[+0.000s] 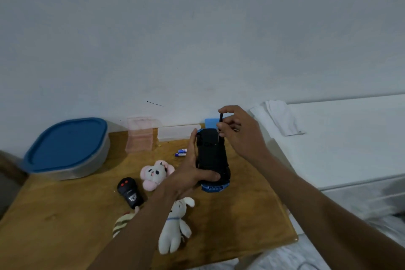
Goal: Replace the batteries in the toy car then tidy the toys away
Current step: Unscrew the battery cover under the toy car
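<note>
The blue toy car (212, 158) is turned belly-up over the wooden table (241, 215), its black underside facing me. My left hand (192, 171) grips it from the left and below. My right hand (237, 129) pinches a thin black screwdriver (219, 126) upright, its tip touching the car's underside near the far end. Two blue-and-white batteries (181, 152) lie on the table just left of the car. A black remote (129, 192) with red buttons lies to the near left.
A grey tub with a blue lid (68, 149) stands at the table's far left. A pink clear box (140, 133) and a clear flat case (178, 132) sit by the wall. Plush toys lie nearby: pink-and-white (156, 173), white rabbit (175, 226), striped (122, 221). A white bed (350, 138) borders the right.
</note>
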Available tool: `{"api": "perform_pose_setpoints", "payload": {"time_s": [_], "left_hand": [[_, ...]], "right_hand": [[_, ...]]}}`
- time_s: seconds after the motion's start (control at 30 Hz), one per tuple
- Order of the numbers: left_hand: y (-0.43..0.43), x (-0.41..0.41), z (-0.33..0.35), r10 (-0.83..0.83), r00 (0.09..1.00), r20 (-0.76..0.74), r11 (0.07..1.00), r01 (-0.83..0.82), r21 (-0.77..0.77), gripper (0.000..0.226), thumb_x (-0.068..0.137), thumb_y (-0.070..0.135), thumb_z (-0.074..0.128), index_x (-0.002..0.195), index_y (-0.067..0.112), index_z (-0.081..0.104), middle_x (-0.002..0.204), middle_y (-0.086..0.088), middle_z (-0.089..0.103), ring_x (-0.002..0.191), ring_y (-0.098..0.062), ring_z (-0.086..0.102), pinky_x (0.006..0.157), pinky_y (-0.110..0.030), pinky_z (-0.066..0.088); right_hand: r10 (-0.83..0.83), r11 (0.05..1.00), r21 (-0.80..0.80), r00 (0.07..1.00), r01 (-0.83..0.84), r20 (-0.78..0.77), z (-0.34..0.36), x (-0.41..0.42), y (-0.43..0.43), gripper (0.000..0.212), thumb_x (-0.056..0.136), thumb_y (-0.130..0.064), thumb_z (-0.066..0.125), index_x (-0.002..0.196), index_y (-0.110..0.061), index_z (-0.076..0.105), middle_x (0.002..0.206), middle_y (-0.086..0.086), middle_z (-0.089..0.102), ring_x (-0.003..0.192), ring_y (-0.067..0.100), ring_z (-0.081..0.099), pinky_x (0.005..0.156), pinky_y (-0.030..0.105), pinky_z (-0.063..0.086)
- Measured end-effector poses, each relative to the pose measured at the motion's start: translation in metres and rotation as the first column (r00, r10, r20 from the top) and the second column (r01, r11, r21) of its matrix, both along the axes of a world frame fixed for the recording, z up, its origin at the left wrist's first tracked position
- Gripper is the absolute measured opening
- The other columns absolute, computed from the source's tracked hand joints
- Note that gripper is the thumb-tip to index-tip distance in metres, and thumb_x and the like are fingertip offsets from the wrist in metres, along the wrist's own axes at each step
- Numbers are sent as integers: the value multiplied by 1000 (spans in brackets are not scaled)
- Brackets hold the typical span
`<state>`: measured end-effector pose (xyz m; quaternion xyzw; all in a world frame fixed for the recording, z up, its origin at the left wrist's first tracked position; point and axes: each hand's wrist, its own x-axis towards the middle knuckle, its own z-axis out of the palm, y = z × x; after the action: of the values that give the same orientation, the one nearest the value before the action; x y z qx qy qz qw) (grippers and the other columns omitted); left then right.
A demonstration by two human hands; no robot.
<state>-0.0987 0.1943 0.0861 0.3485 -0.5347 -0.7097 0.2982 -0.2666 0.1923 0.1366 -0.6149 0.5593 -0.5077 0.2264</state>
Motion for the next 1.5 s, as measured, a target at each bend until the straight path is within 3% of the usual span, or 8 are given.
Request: {"api": "perform_pose_setpoints", "payload": {"time_s": [0.17,0.43,0.97,1.17,1.4,1.5], "left_hand": [[-3,-9,-2,26,999,-25,1000,-26,3,127,74,-27,62,146,55,-3,127,-17,58,100,-32,67,87,-48,54],[-5,-16,4,42,999,-13,998,-42,38,124,76,-24,62,146,57,0,122,-16,62,104,-36,66,93,-54,51],[-8,-15,13,23,1000,-18,999,-22,39,121,78,-24,59,146,56,0,123,-13,62,100,-31,69,82,-43,57],[-8,-16,13,12,1000,-3,999,-11,45,120,78,-24,59,146,55,0,123,-14,61,103,-31,67,88,-46,56],[-8,-16,12,14,1000,-6,998,-14,58,120,78,-24,59,146,56,1,123,-14,61,103,-32,67,88,-46,55],[-8,-15,12,25,1000,-16,998,-23,61,119,78,-25,58,147,54,2,122,-14,61,101,-30,68,87,-45,56]], "right_hand": [[34,998,-59,997,-30,72,2,-9,-3,21,90,-6,63,108,-15,59,78,9,69,77,17,70,71,28,60],[52,995,-87,997,-46,61,3,-18,-10,20,90,-6,63,108,-14,59,76,6,69,75,19,71,71,38,61],[75,994,-84,996,-70,52,3,-16,-13,20,90,-6,63,108,-13,59,75,6,69,74,18,70,71,37,61],[17,996,-91,1000,-16,10,3,-18,-15,13,89,-13,65,102,-13,65,79,1,71,77,14,71,73,40,60],[-30,993,-111,999,27,-24,8,-16,-15,12,83,-16,72,91,-16,64,69,-8,63,67,10,64,65,23,55],[-19,990,-143,998,11,-54,7,-15,-14,11,84,-16,71,94,-15,65,73,-8,64,69,6,65,65,20,55]]}}
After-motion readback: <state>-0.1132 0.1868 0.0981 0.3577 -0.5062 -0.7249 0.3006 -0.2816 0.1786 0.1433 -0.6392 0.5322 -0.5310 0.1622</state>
